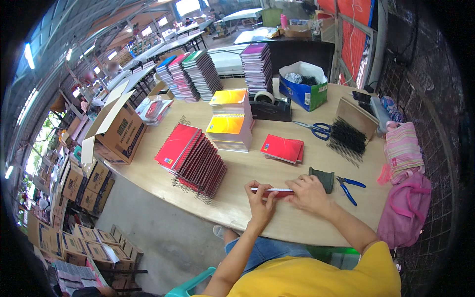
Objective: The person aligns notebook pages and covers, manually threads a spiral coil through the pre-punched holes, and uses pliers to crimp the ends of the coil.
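Observation:
A small red notebook (277,193) stands on edge near the table's front, its white page edges facing up. My left hand (262,200) pinches its left end, and my right hand (309,193) grips its right end with the fingers over the top. Just beyond the right hand is a dark green spool-like block (322,179), with blue-handled pliers (350,188) lying beside it. Ahead of my hands lies a short stack of red notebooks (282,148). To the left rises a tall stack of red spiral-bound notebooks (193,161), wire coils sticking out from its sides.
Yellow notebooks (228,129) are piled mid-table, near a tape dispenser (271,108) and scissors (316,129). Black wire coils (348,136) lie at the right, by a pink bag (405,208). Taller notebook stacks (202,74) and a blue box (304,86) stand behind; an open carton (120,131) is left.

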Motion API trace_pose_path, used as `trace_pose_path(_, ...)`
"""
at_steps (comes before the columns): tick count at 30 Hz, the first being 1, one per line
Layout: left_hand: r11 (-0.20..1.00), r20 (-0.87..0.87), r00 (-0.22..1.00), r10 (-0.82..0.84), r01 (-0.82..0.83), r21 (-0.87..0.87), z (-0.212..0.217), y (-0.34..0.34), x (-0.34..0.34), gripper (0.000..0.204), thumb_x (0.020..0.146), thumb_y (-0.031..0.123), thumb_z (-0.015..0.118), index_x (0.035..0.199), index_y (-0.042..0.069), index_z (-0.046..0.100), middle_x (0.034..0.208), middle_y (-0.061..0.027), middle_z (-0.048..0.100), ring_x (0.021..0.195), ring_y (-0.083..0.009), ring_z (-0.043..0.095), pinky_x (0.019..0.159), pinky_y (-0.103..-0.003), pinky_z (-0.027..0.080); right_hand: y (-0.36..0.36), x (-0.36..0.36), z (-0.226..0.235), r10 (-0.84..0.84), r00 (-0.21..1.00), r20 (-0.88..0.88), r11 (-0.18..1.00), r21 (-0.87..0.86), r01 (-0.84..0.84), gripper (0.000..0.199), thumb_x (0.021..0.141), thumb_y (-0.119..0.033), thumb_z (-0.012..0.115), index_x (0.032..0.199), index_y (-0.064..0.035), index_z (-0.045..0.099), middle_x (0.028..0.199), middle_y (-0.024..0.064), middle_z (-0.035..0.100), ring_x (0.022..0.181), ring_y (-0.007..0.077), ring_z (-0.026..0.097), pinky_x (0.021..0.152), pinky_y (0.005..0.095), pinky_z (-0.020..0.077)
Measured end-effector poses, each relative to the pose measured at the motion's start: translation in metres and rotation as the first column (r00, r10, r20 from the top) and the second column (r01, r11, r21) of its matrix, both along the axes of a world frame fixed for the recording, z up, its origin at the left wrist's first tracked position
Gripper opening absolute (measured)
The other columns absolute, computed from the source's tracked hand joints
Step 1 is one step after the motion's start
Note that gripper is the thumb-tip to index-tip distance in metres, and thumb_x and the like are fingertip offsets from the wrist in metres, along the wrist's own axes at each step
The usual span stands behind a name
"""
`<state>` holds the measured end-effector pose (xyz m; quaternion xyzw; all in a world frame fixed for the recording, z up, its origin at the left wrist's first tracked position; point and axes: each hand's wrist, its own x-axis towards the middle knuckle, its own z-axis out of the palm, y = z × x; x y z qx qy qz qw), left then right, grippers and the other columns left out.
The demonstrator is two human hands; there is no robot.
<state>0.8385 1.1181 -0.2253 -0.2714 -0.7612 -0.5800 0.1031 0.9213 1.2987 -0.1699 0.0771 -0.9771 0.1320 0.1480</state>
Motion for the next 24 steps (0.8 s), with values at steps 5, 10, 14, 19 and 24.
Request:
trace_pose_path(5,0.999,-0.032,0.999,0.016,-0.017,-0.028,0.007,-0.012,-0.003,0.025,0.079,0.013,0.081,0.098,0.006,0.065,0.111,-0.0164,0.041,0.104,-0.0306,0.047,0.087,-0.040,0.045,0.028,-0.005,0.040,-0.383,0.922,0.061,0.923,0.058,0.379,0.074,0.085,-0.064,0.060,0.128,-0.0047,0.062,0.130,0.0225,0.057,0.123,0.0353,0.049,0.098,0.0541,0.0392)
trace_pose_path(10,0.997,-0.087,0.996,-0.036,0.030,-0.068,0.009,-0.016,-0.007,0.036,0.074,0.021,0.087,0.099,0.006,0.064,0.109,-0.0164,0.042,0.103,-0.0311,0.046,0.085,-0.041,0.045,0.055,-0.012,-0.009,-0.623,0.650,0.434,0.779,0.419,0.467,0.082,0.083,-0.066,0.061,0.137,-0.0053,0.056,0.130,0.0249,0.055,0.128,0.0391,0.045,0.105,0.0657,0.0307)
trace_pose_path(14,0.996,-0.073,0.997,-0.014,0.007,-0.089,0.004,-0.016,-0.008,0.042,0.072,0.022,0.089,0.100,0.006,0.062,0.108,-0.0155,0.042,0.101,-0.0309,0.047,0.082,-0.041,0.046,0.046,-0.004,0.014,-0.503,0.759,0.413,0.862,0.298,0.410,0.066,0.082,-0.051,0.068,0.133,-0.0101,0.060,0.127,0.0243,0.058,0.121,0.0391,0.050,0.100,0.0588,0.0404)
trace_pose_path(19,0.996,0.071,0.995,-0.068,0.072,-0.057,0.012,-0.012,-0.005,0.047,0.069,0.013,0.088,0.103,0.005,0.056,0.109,-0.0138,0.041,0.100,-0.0289,0.049,0.082,-0.039,0.048,0.084,-0.013,0.050,0.015,0.969,0.248,0.757,-0.636,0.151,0.060,0.080,-0.033,0.073,0.132,-0.0077,0.059,0.129,0.0156,0.057,0.113,0.0260,0.057,0.096,0.0400,0.0494)
trace_pose_path(24,0.985,0.081,0.982,-0.171,0.173,-0.012,0.012,-0.001,-0.011,0.053,0.068,0.020,0.091,0.103,0.004,0.056,0.107,-0.0129,0.042,0.095,-0.0278,0.049,0.079,-0.039,0.049,0.075,-0.033,0.004,0.415,0.820,0.394,0.745,-0.664,-0.057,0.039,0.088,-0.025,0.070,0.119,-0.0018,0.067,0.123,0.0110,0.063,0.114,0.0220,0.059,0.099,0.0353,0.0456)
